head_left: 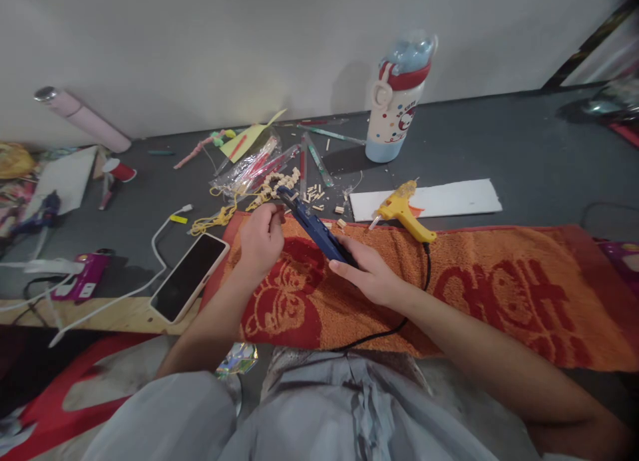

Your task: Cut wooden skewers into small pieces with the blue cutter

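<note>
My right hand (367, 271) is closed around the handle end of a dark blue cutter tool (312, 225) that points up and left over an orange and red towel (499, 288). My left hand (262, 238) is curled shut at the tool's tip, pinching something small that I cannot make out. Just beyond the tip lie a string of small wooden pieces (279, 181) and loose wooden bits (317, 195).
A yellow glue gun (404, 211) rests on a white strip (434, 198), its black cord running under my right arm. A phone (190, 275) on a white cable lies left of the towel. A drinking bottle (397, 102) stands by the wall. Clear plastic packets (252, 165), sticks and yellow cord (214, 218) clutter the grey floor.
</note>
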Tool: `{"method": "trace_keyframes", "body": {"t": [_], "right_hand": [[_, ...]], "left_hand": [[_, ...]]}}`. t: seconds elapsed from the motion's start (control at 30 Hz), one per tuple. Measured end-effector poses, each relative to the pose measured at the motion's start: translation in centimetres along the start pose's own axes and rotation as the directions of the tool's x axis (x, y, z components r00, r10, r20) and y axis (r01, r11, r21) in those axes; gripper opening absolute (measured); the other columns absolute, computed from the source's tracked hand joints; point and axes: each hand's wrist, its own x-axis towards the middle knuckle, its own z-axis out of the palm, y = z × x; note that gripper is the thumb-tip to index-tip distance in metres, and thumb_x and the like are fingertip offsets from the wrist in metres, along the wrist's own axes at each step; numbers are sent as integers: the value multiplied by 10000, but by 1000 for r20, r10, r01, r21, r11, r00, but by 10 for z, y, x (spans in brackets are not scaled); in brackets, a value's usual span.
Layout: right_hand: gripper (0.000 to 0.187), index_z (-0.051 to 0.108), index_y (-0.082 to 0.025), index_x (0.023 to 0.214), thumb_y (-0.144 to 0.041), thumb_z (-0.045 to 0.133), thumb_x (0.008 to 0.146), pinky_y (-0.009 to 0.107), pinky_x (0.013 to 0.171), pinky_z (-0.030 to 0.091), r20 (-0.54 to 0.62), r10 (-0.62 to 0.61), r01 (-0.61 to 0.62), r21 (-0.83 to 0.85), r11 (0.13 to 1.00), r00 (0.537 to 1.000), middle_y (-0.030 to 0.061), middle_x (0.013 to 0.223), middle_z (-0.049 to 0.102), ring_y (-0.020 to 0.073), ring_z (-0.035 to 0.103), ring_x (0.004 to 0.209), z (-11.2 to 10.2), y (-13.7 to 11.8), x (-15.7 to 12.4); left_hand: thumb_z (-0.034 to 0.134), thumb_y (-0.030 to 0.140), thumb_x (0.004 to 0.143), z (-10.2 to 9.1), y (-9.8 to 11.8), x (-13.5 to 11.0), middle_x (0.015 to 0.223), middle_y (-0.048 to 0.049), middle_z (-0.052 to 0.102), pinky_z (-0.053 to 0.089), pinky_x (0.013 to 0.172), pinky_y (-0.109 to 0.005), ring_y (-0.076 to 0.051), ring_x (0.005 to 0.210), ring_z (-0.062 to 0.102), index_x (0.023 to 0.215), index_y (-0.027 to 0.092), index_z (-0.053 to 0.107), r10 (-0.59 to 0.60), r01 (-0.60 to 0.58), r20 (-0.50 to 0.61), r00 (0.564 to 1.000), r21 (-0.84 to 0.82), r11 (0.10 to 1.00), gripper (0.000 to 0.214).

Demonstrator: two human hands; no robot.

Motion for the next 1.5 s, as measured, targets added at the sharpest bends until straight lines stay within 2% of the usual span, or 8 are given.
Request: {"method": "trace_keyframes", "body": {"t": [0.23,0.5,0.73,1.0,1.27,1.5], "right_hand": [[546,489,-116,1229,-518,472,860,424,875,447,26,0,0,-7,1000,1000,152,1125,627,285,593,997,-3,4,1],[584,494,-66,1207,-527,462,850,430,867,445,47,7,-6,-27,1000,999,173,1106,617,290,588,978,-6,3,3],[532,490,-119,1220,-504,483,853,427,868,447,50,-1,2,-13,1000,999,141,1097,625,276,589,972,-7,5,4],[506,506,-125,1204,-494,481,859,409,849,453,42,-21,21,-12,1000,999,126,1076,627,266,592,947,-10,6,5],[513,515,-94,1187,-484,487,855,434,871,444,34,-15,15,-6,1000,999,158,1106,624,293,588,991,-11,6,5],[535,517,-98,1207,-490,513,842,416,853,460,37,-17,16,29,999,999,142,1113,630,280,596,978,-11,9,6]], "left_hand": [[406,187,847,1,-1,0,731,-18,612,427,657,-259,-136,689,557,765,197,512,7,-6,27,1000,-11,1000,135],[412,161,836,3,-2,-2,725,-15,612,424,658,-251,-133,685,561,781,188,524,52,-52,-9,999,-3,999,128],[398,167,831,2,-3,-1,716,-16,610,432,667,-258,-139,691,567,796,189,535,24,-24,15,1000,-7,1000,143],[387,165,831,1,3,-1,725,-25,621,439,668,-259,-148,709,572,808,188,556,9,-8,90,996,-15,1000,172],[394,176,841,1,5,-1,719,-30,621,440,656,-259,-152,698,572,814,183,562,-5,8,102,995,-26,1000,170],[405,151,821,1,8,-3,732,-21,623,454,672,-259,-149,709,576,820,191,549,-9,13,96,995,-37,999,149]]}}
